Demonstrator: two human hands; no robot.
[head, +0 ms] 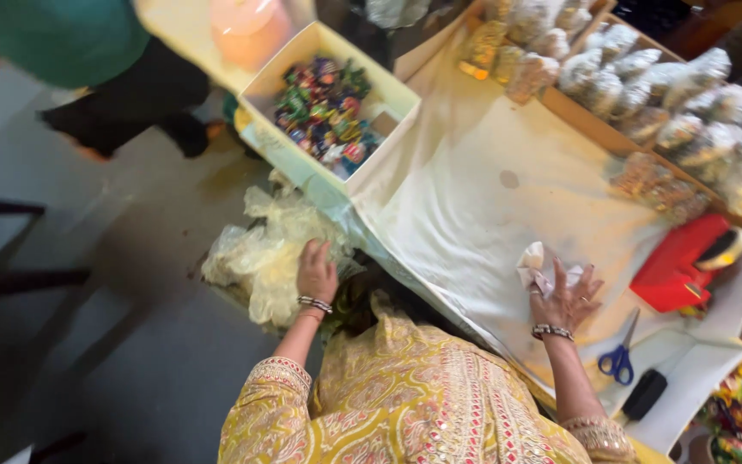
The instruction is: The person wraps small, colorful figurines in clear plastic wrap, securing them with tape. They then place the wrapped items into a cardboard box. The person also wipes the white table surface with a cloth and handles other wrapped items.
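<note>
My left hand [316, 271] reaches down beside the table's edge and lies on a heap of crumpled clear plastic bags [259, 249] on the floor. Its fingers press into the plastic, and whether they grip it does not show. My right hand [565, 298] rests on the cream cloth covering the table [465, 206], fingers spread, with a small crumpled white bag [540, 266] caught under the fingertips. Both wrists wear beaded bracelets, and my yellow patterned sleeves fill the bottom of the view.
A cream box of colourful wrapped sweets [326, 110] sits at the table's corner. Clear packets of snacks [646, 77] fill trays at the far side. A red tool [684, 262], blue-handled scissors [618, 359] and a black object [643, 395] lie to the right. Another person [88, 60] stands at the upper left.
</note>
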